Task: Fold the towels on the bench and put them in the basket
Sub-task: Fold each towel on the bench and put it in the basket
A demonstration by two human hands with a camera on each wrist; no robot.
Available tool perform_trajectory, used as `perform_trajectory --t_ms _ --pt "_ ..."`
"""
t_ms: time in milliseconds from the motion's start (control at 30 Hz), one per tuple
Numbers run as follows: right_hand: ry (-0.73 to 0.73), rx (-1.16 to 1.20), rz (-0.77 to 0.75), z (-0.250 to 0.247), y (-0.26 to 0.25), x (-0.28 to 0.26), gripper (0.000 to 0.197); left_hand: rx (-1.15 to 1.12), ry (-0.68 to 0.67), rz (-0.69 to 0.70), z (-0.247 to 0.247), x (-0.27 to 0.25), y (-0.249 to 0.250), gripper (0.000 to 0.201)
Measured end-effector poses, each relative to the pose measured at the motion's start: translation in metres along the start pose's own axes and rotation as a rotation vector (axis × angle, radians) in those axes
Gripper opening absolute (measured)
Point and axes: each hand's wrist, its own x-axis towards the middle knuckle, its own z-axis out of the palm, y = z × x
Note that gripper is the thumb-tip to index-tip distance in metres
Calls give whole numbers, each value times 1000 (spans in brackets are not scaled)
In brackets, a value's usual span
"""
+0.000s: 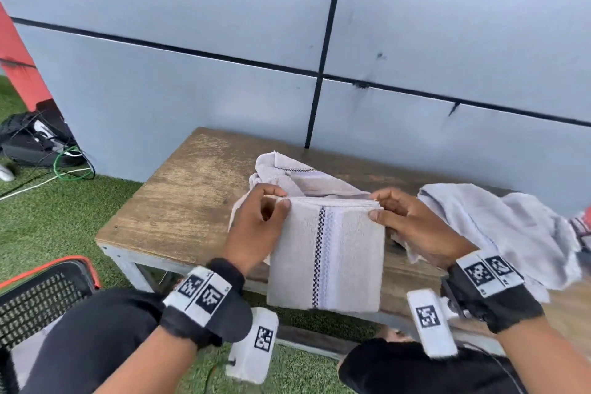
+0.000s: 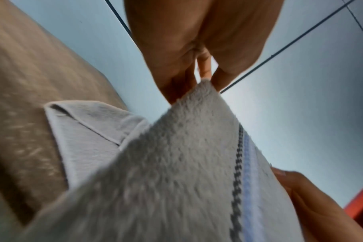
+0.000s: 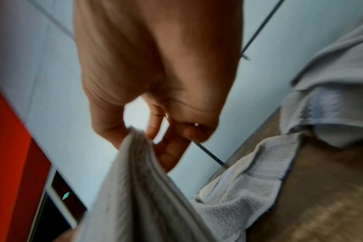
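A folded grey towel (image 1: 326,253) with a dark checked stripe hangs in the air over the front edge of the wooden bench (image 1: 179,201). My left hand (image 1: 259,221) pinches its upper left corner and my right hand (image 1: 406,217) pinches its upper right corner. The left wrist view shows the pinched towel corner (image 2: 205,91) between thumb and fingers; the right wrist view shows the towel edge (image 3: 135,147) gripped the same way. Two unfolded grey towels lie on the bench: one (image 1: 287,176) behind the held towel, another (image 1: 499,224) to the right. A black mesh basket (image 1: 41,297) with an orange rim stands on the ground at lower left.
A grey panelled wall (image 1: 224,41) runs right behind the bench. Artificial grass (image 1: 57,217) covers the ground. Dark bags and cables (image 1: 35,141) lie at far left beside a red post (image 1: 19,64). My knees in dark trousers are below the bench edge.
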Motion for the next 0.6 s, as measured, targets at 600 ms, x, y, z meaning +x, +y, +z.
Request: perform_trajectory --t_ms 600 --pt "53 -682 222 -37 95 18 15 646 -513 54 87 48 -69 4"
